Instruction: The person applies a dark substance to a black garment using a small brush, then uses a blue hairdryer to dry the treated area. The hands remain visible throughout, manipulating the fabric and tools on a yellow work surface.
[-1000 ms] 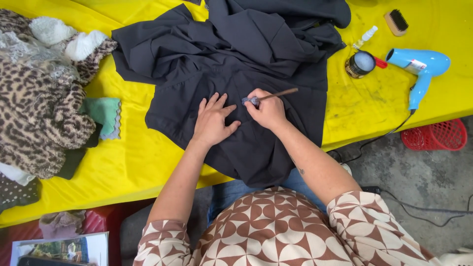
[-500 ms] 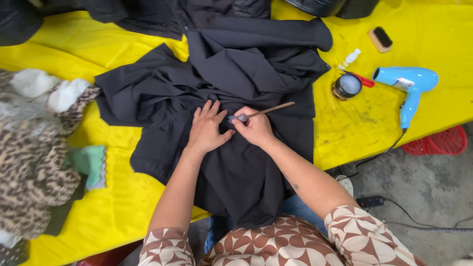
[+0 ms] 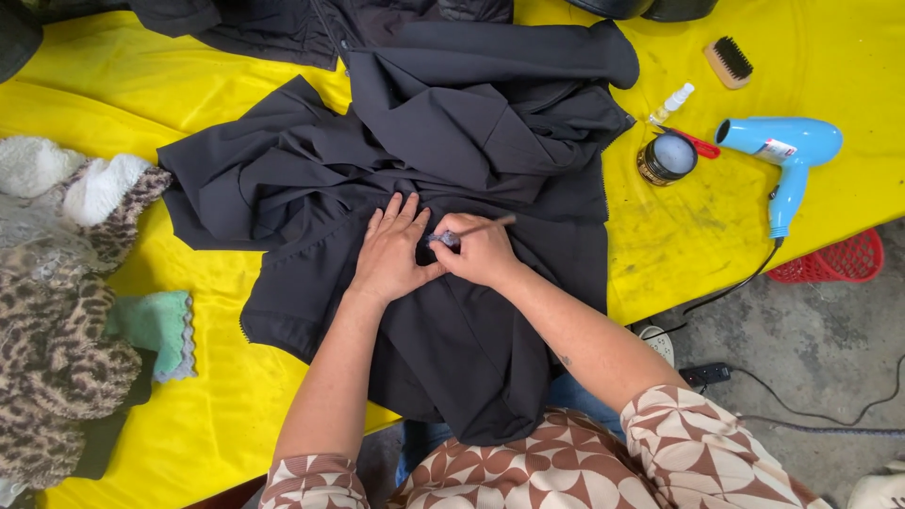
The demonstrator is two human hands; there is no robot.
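Observation:
A black garment lies spread and rumpled on a yellow table, its lower part hanging over the near edge. My left hand presses flat on the cloth with the fingers spread. Right beside it, my right hand grips a small brush with a thin wooden handle, its tip touching the fabric between the two hands.
A small open tin, a red-handled tool, a little white bottle, a wooden bristle brush and a blue hair dryer lie at right. Leopard-print and fuzzy white clothes and a green cloth lie at left. A red basket stands on the floor.
My view has shifted a little, so things sit lower and further left in frame. Both hands stay on the same spot of the garment, the brush still against the cloth.

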